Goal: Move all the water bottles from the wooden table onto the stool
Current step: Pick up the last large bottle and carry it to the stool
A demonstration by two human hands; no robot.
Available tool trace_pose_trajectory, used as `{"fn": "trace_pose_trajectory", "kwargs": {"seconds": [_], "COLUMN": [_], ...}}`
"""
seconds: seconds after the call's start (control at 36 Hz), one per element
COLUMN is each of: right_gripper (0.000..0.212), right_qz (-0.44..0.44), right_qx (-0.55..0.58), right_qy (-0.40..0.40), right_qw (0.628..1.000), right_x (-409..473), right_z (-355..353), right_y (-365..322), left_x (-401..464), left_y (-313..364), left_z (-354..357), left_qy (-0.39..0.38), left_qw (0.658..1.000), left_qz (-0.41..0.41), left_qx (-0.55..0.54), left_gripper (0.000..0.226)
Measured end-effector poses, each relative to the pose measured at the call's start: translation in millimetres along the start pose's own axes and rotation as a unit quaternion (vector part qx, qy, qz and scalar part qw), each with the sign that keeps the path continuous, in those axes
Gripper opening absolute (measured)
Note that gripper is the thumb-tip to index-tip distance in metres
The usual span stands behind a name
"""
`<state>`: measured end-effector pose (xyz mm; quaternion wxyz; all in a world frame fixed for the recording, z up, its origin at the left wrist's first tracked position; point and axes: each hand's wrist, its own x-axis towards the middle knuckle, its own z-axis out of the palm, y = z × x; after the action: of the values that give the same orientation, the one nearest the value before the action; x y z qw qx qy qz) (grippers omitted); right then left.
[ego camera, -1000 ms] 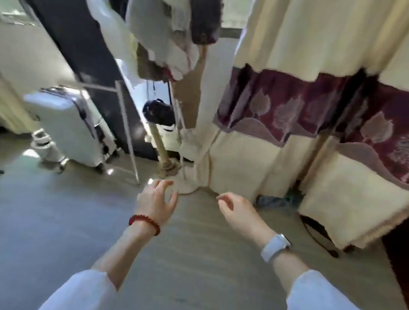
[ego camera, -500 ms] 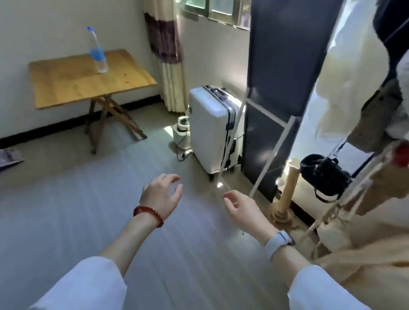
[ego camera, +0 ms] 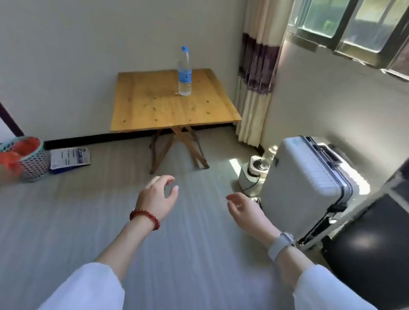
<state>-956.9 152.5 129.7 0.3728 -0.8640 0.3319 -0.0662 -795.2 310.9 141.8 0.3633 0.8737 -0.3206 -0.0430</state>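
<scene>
I see one bottle (ego camera: 185,74) standing up near the back right corner of the desk (ego camera: 153,105). My left hand (ego camera: 157,196) and right hand (ego camera: 245,212) hang over the floor, well apart from it, fingers loosely spread, holding nothing.

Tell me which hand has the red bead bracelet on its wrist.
The left hand: red beads circle its wrist, while the right hand has a pale watch band instead.
</scene>
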Motion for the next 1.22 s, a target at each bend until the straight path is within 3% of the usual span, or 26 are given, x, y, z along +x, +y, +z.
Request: {"fn": "trace_pose_trajectory", "kwargs": {"seconds": [0.22, 0.61, 0.86, 1.06, 1.22], "right_gripper": [0.029, 0.029, 0.034, 0.05, 0.075], "right_qz": [-0.001, 0.031, 0.037, 0.062, 0.087], "right_qx": [0.036, 0.067, 0.056, 0.097, 0.107], "right_qy": [0.027, 0.013, -0.006, -0.018, -0.001], "right_qw": [0.999, 0.997, 0.998, 0.993, 0.99], "right_x": [187, 552, 740, 861, 956], "right_z": [-22, -12, -8, 27, 51], "right_y": [-52, -50, -70, -69, -70], "left_x": [198, 534, 701, 837, 946], "left_y": [-18, -60, -101, -144, -155], "left_z": [-3, 69, 100, 150, 201], "left_qy": [0.0, -0.028, -0.024, -0.06, -0.111], "left_qw": [1.0, 0.999, 0.999, 0.993, 0.983], "left_qz": [0.012, 0.026, -0.022, -0.069, -0.027], "left_qx": [-0.014, 0.001, -0.026, -0.076, -0.142], "left_gripper": [0.024, 0.032, 0.033, 0.057, 0.09]}}
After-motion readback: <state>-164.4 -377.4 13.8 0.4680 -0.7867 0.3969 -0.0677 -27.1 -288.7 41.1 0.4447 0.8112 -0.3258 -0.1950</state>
